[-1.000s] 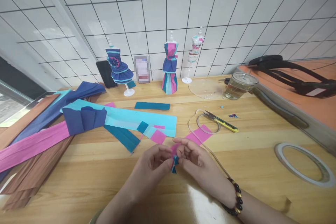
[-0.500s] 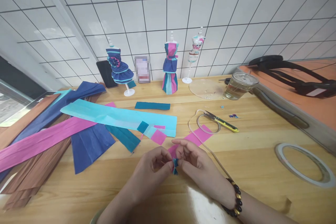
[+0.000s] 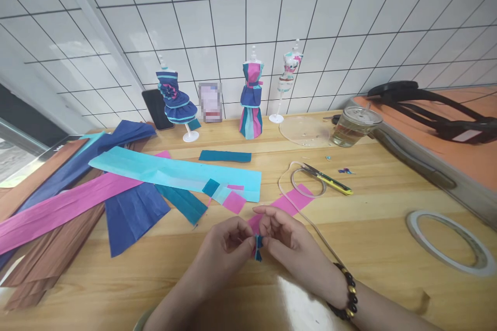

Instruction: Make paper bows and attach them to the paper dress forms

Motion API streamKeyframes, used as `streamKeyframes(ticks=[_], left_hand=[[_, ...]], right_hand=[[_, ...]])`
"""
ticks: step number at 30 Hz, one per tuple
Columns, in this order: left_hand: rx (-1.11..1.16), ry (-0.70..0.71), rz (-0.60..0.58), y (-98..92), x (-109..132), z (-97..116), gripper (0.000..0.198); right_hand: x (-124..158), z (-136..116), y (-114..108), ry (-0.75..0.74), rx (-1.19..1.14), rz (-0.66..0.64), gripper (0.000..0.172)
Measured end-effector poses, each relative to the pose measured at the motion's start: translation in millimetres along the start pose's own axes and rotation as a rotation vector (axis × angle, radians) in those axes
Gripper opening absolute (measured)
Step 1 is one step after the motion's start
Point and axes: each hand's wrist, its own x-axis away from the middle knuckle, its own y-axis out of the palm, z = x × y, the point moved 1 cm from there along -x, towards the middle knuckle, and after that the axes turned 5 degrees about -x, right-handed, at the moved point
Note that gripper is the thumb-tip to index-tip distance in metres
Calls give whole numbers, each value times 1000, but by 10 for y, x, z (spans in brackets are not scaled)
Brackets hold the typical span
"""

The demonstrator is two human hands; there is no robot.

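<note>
Over the near middle of the wooden table (image 3: 388, 248), my left hand (image 3: 223, 248) and my right hand (image 3: 289, 240) meet with fingers curled. Both pinch a tiny gathered paper bow (image 3: 258, 245) in teal, blue and pink, which sticks out between the fingertips. A beaded bracelet (image 3: 347, 295) sits on my right wrist. Just beyond the hands lie pink paper pieces (image 3: 295, 199) and a light blue crepe strip (image 3: 178, 173). Yellow-handled snips (image 3: 328, 180) lie past a thin clear loop (image 3: 306, 186).
Long crepe strips in pink (image 3: 58, 212), navy (image 3: 132, 214), teal and brown cover the left. Three small mannequins in paper dresses (image 3: 251, 98) stand at the wall with a phone (image 3: 157, 108). A lidded cup (image 3: 355, 126), a tape ring (image 3: 450, 240) and an orange case (image 3: 442, 145) are at right.
A folded navy piece that lay on the light blue strip a second ago now lies flat on the table lower down. My fingers shifted slightly on the little bow.
</note>
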Motion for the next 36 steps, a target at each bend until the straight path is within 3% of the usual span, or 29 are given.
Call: streamKeyframes(ticks=[9, 36], left_hand=[[99, -28, 54, -28, -19, 67, 12], [63, 13, 97, -5, -4, -22, 11]], right_hand=[[3, -48, -14, 23, -57, 9, 37], [6, -25, 1, 11, -33, 13, 37]])
